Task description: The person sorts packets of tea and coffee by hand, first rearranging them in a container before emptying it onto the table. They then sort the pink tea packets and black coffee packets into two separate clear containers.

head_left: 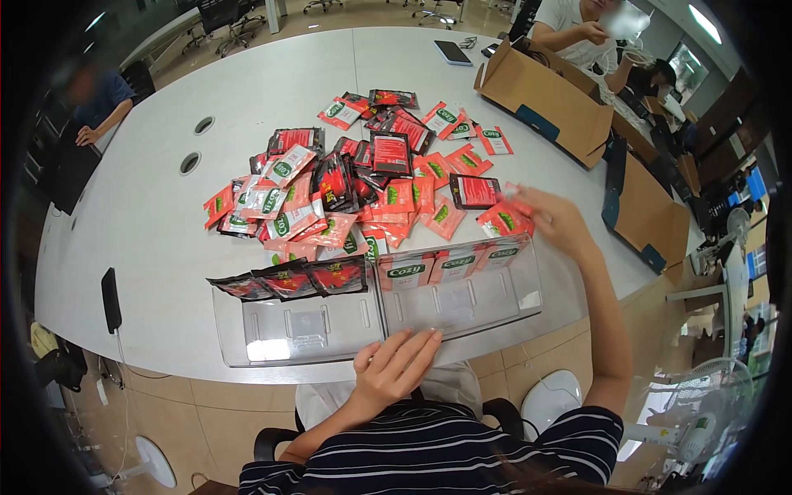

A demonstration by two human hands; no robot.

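My left hand [398, 370] rests on the near edge of a clear plastic tray [503, 305], fingers spread a little, nothing held. Beyond the tray's right end, my right hand [554, 216] has its fingers closed on a pink packet [505, 219]. Three Cozy packets [455, 264] stand along the back wall of the tray's right compartment. Black and red packets [337, 275] lean in a row at the back of the left compartment. Behind the tray lies a loose pile of pink packets [264, 201] and black packets [389, 153].
Open cardboard boxes [544, 99] stand at the right edge of the table [124, 239]. A phone [453, 53] lies at the back, a dark device [110, 300] at the left. One person [103, 103] sits at the left; others are behind the boxes.
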